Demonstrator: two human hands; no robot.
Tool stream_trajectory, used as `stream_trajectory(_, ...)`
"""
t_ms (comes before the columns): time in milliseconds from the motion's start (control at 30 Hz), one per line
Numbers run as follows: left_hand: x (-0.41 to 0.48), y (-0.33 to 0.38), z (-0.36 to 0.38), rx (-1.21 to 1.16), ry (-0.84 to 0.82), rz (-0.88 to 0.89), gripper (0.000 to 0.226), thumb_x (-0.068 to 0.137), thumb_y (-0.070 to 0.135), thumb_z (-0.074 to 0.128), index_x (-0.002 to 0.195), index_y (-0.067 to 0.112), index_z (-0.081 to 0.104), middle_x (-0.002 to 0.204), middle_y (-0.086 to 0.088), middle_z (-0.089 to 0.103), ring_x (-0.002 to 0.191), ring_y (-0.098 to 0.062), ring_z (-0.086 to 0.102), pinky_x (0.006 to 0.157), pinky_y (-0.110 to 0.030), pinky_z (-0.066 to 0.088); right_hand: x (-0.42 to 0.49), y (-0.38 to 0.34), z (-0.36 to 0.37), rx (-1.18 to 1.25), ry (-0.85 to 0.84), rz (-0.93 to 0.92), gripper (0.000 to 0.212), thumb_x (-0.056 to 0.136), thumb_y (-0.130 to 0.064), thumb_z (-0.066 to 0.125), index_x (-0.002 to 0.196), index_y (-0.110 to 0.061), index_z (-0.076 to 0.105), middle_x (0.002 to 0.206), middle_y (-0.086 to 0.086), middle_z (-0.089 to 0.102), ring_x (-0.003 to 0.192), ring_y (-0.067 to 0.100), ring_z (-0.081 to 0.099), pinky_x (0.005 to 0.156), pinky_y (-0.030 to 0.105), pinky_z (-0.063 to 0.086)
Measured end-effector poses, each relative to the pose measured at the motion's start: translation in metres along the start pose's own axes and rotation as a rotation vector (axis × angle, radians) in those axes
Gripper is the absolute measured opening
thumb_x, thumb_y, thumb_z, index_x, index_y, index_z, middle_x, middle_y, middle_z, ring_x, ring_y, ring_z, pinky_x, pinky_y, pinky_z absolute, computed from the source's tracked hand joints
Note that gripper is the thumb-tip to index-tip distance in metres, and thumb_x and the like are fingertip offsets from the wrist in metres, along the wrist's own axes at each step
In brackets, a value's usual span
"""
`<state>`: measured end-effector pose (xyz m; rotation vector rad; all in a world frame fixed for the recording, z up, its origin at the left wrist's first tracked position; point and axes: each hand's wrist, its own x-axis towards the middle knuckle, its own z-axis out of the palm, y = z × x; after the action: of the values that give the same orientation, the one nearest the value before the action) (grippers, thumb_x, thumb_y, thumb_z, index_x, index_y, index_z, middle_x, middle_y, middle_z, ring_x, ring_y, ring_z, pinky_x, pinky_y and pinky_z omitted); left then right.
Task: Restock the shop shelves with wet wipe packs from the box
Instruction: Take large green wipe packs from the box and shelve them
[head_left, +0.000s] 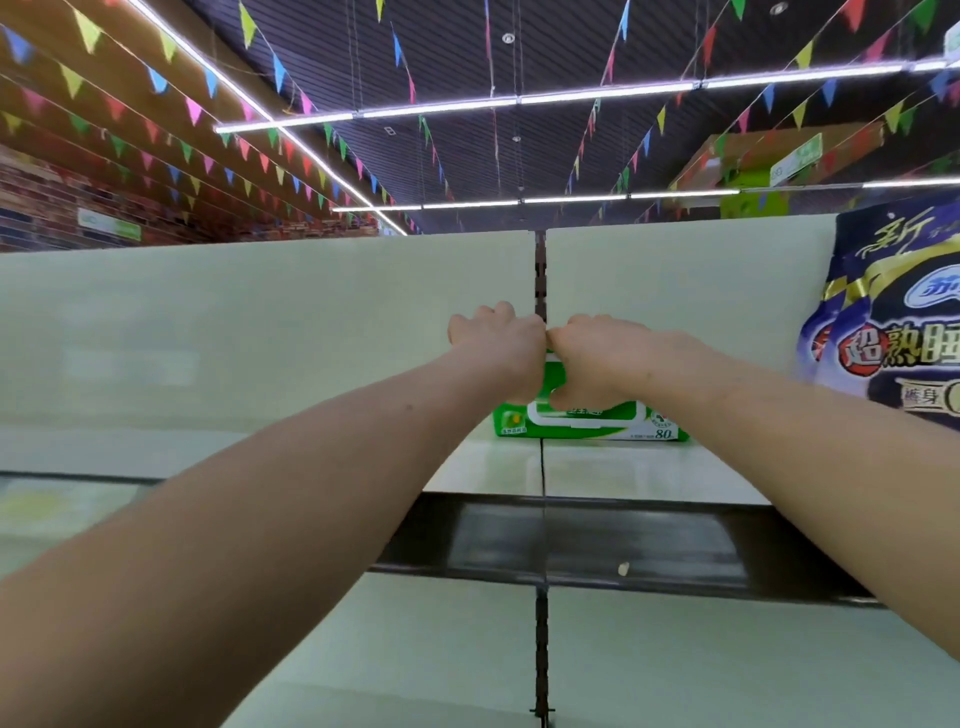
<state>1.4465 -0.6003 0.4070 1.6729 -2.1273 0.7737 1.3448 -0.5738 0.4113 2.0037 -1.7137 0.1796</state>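
Shop aisle roofed by dark slatted ceiling (467, 62), strung with coloured bunting (192, 110), lit by tube lights (441, 107). Green wet wipe pack (587, 422) laid flat on top shelf (639, 470), against pale back panel (260, 322). Both hands set on pack's top, knuckles touching: left hand (498, 353) curled over left part, right hand (605, 358) gripped on right part, thumb hooked at front. Second pack beneath hands: cannot be told. Purple packet (893, 322) stood well right of pack. Dark price rail (597, 540) fixed below pack.
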Motion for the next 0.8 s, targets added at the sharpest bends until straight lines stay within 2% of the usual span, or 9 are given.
stream_trajectory(133, -0.033, -0.017, -0.019, 0.043, -0.018, -0.118, 0.044, 0.086, 0.025, 0.061, 0.127, 0.021, 0.046, 0.121, -0.008, 0.045, 0.115, -0.029, 0.046, 0.092, -0.042, 0.036, -0.010, -0.025, -0.013, 0.034, 0.075, -0.112, 0.032, 0.087, -0.036, 0.060, 0.114, -0.018, 0.057, 0.093, 0.001, 0.056, 0.083, 0.023, 0.055, 0.066, 0.032, 0.041)
stream_trajectory(267, -0.075, -0.038, -0.037, 0.100, -0.031, -0.243, 0.044, 0.088, 0.029, 0.062, 0.128, 0.022, 0.047, 0.119, -0.006, 0.048, 0.110, -0.027, 0.049, 0.087, -0.039, 0.038, -0.023, -0.050, -0.024, 0.146, 0.176, -0.270, 0.044, 0.089, -0.039, 0.060, 0.128, -0.020, 0.051, 0.112, 0.002, 0.059, 0.099, 0.024, 0.057, 0.075, 0.034, 0.045)
stream_trajectory(367, -0.114, -0.051, -0.053, 0.158, -0.061, -0.375, 0.044, 0.089, 0.034, 0.061, 0.129, 0.022, 0.047, 0.118, -0.005, 0.050, 0.105, -0.025, 0.049, 0.081, -0.037, 0.037, -0.040, -0.071, -0.029, 0.225, 0.255, -0.416, 0.044, 0.090, -0.038, 0.058, 0.129, -0.019, 0.050, 0.120, 0.004, 0.058, 0.107, 0.026, 0.056, 0.082, 0.035, 0.045)
stream_trajectory(600, -0.224, -0.069, -0.083, 0.335, -0.134, -0.677, 0.040, 0.085, 0.035, 0.064, 0.120, 0.020, 0.051, 0.113, -0.006, 0.053, 0.104, -0.025, 0.054, 0.079, -0.035, 0.044, -0.103, -0.138, -0.044, 0.431, 0.399, -0.722, 0.038, 0.091, -0.029, 0.059, 0.127, -0.018, 0.053, 0.122, 0.006, 0.057, 0.109, 0.027, 0.053, 0.076, 0.032, 0.037)
stream_trajectory(733, -0.288, -0.064, -0.103, 0.438, -0.223, -0.782, 0.037, 0.086, 0.035, 0.063, 0.120, 0.025, 0.053, 0.104, -0.002, 0.056, 0.089, -0.022, 0.053, 0.066, -0.032, 0.040, -0.153, -0.176, -0.052, 0.536, 0.367, -0.870, 0.036, 0.090, -0.028, 0.061, 0.124, -0.019, 0.055, 0.118, 0.004, 0.061, 0.105, 0.025, 0.057, 0.072, 0.030, 0.039)
stream_trajectory(800, -0.319, -0.061, -0.114, 0.493, -0.272, -0.830, 0.034, 0.087, 0.037, 0.063, 0.118, 0.026, 0.052, 0.105, -0.002, 0.056, 0.091, -0.022, 0.054, 0.066, -0.032, 0.037, -0.178, -0.193, -0.058, 0.572, 0.357, -0.950, 0.033, 0.088, -0.030, 0.062, 0.120, -0.021, 0.058, 0.114, 0.002, 0.063, 0.100, 0.024, 0.060, 0.067, 0.030, 0.040)
